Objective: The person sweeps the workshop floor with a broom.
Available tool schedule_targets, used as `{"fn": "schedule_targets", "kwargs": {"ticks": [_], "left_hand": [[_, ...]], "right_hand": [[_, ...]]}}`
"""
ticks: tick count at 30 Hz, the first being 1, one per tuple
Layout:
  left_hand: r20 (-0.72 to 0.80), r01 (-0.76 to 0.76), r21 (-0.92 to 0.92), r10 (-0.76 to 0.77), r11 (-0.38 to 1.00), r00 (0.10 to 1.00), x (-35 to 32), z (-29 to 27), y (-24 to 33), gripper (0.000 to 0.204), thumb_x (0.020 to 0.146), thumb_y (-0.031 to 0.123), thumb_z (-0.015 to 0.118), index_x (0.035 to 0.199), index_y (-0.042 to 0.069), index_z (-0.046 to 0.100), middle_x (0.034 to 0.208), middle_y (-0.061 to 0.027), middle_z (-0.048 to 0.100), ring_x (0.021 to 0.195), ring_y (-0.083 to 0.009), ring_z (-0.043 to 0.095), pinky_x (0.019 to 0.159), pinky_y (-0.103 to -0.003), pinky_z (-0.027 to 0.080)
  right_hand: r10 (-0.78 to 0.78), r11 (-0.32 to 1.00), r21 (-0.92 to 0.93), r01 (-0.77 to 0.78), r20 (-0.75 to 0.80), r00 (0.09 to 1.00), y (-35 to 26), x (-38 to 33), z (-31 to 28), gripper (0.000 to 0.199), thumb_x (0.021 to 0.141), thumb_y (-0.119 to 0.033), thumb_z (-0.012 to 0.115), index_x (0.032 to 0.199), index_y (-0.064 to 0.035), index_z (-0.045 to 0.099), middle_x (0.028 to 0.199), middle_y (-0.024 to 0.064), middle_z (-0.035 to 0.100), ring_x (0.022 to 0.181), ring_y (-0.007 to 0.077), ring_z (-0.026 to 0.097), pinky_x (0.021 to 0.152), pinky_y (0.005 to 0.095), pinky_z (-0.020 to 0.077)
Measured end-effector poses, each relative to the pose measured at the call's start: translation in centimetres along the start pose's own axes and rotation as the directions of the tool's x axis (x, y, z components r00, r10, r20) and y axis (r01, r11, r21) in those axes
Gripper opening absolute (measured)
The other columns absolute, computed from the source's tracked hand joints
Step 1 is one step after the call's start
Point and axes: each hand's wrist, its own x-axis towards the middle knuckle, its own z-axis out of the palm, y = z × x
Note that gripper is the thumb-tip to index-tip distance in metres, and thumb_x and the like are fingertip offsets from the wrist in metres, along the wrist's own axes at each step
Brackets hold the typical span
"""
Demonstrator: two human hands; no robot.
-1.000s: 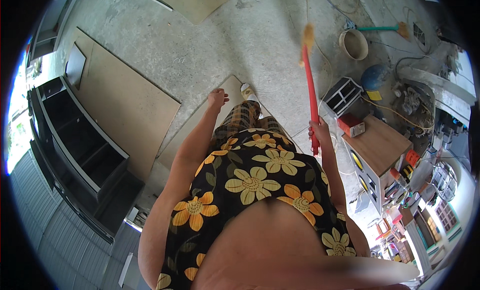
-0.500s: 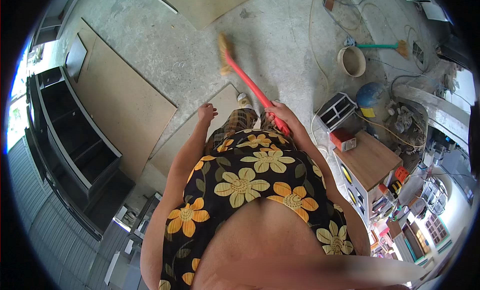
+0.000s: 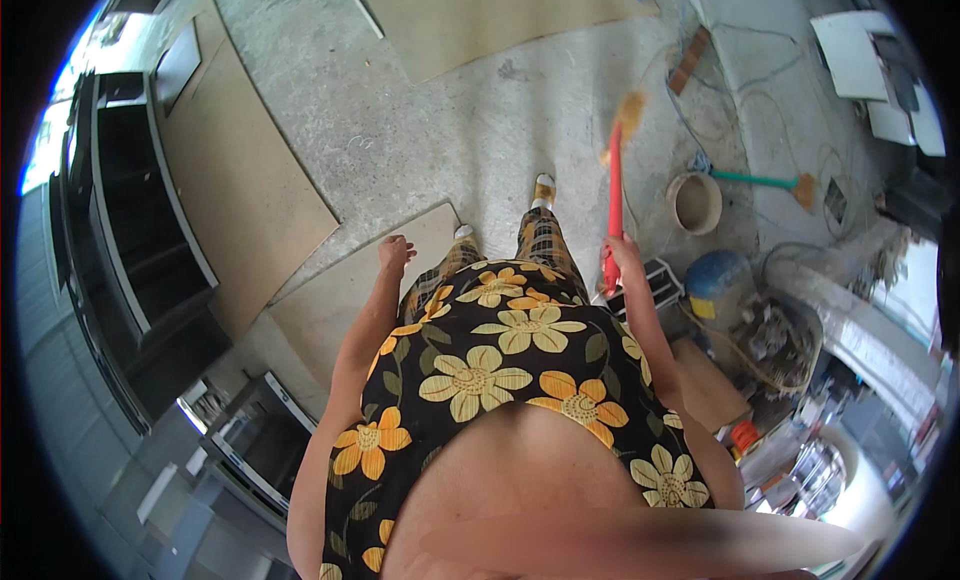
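Observation:
A short broom with a red handle stretches ahead of me on the right. My right hand is wrapped round the near end of that handle. Tan bristles, blurred by motion, are at its far end over the concrete floor. Beside my left hip hangs my left hand, its fingers loosely bent and nothing seen in them. Below that hand lies a flat tan board on the floor, near my left foot.
Large boards lie at the left and far ahead. A dark shelf cabinet stands left. On the right are a round bucket, a green-handled broom, a blue rounded container, a brown block and loose cords.
The broom has swung from ahead of me to the right, with my right hand moving right too. My feet are now farther apart, and the whole view has shifted.

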Motion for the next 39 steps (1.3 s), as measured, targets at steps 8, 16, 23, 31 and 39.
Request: {"fn": "schedule_targets", "kwargs": {"ticks": [8,16,23,31,39], "left_hand": [[0.004,0.056,-0.09,-0.056,0.994,0.998,-2.9,10.4,4.4,0.025,0.08,0.011,0.042,0.1,0.0,0.052,0.076,-0.0123,0.061,0.053,-0.0171,0.059,0.041,-0.026,0.042],[0.261,-0.136,-0.127,0.165,0.983,0.951,-6.4,23.1,14.9,0.029,0.08,0.016,0.047,0.106,0.002,0.05,0.082,-0.01,0.06,0.059,-0.016,0.059,0.049,-0.025,0.043],[0.205,-0.078,-0.144,0.107,0.986,0.973,-6.2,22.9,14.6,0.03,0.081,0.017,0.046,0.107,0.003,0.05,0.084,-0.0104,0.061,0.063,-0.0157,0.06,0.05,-0.024,0.042],[0.128,0.02,-0.217,0.008,0.976,0.992,-6.1,21.9,10.7,0.031,0.081,0.015,0.043,0.108,0.002,0.048,0.084,-0.0109,0.06,0.061,-0.0158,0.059,0.05,-0.026,0.044],[0.143,0.026,-0.298,0.017,0.954,0.99,-6.3,21.3,11.5,0.032,0.082,0.014,0.044,0.11,-0.001,0.045,0.084,-0.0102,0.059,0.063,-0.0146,0.059,0.046,-0.022,0.042]], "right_hand": [[0.155,0.969,-0.235,-0.081,0.316,0.936,-6.8,9.5,5.0,0.011,0.072,-0.009,0.052,0.08,-0.0041,0.045,0.051,0.0019,0.043,0.037,0.0123,0.043,0.033,0.029,0.0384],[0.165,0.98,-0.19,-0.062,0.598,0.784,-15.6,8.3,1.9,0.022,0.079,-0.01,0.052,0.1,-0.0065,0.045,0.062,-0.0001,0.045,0.043,0.0038,0.041,0.035,0.0179,0.0358],[-0.137,0.868,-0.412,0.277,0.339,0.931,-19.7,10.7,-7.2,0.028,0.077,-0.009,0.051,0.105,-0.0095,0.046,0.058,-0.0011,0.044,0.041,0.0058,0.042,0.034,0.021,0.0361],[0.0,0.879,-0.474,0.043,0.09,0.996,-23.7,24.3,-4.9,0.009,0.073,-0.009,0.05,0.078,-0.0052,0.044,0.051,0.0045,0.045,0.036,0.0154,0.044,0.031,0.0302,0.0367],[0.149,0.812,-0.56,0.164,0.472,0.869,-19.0,18.5,7.0,0.019,0.072,-0.007,0.053,0.091,-0.0019,0.051,0.055,0.0033,0.047,0.042,0.0108,0.046,0.035,0.0256,0.0387]]}}
